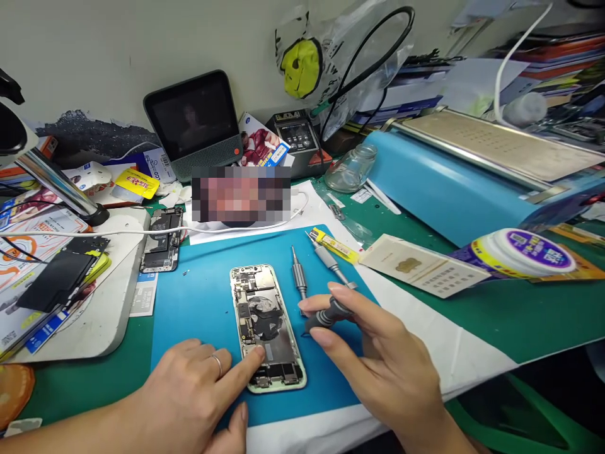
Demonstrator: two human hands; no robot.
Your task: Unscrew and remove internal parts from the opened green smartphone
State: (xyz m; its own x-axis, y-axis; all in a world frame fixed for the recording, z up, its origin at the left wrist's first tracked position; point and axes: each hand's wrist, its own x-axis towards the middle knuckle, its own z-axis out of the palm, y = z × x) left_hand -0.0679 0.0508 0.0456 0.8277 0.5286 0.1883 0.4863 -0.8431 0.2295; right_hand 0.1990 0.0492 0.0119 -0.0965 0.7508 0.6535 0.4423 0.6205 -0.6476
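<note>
Forefinger extended and other fingers loosely curled, your left hand touches the lower part of the opened phone, grasping nothing that shows. Your right hand pinches a dark-handled screwdriver between thumb and fingers, just beside the phone, which lies on the blue mat. Beyond that hand lies a grey screwdriver; farther back, a display stands near the wall.

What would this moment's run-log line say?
left hand: touching opened phone | right hand: holding dark tool | two screwdrivers: lying on blue mat
</note>
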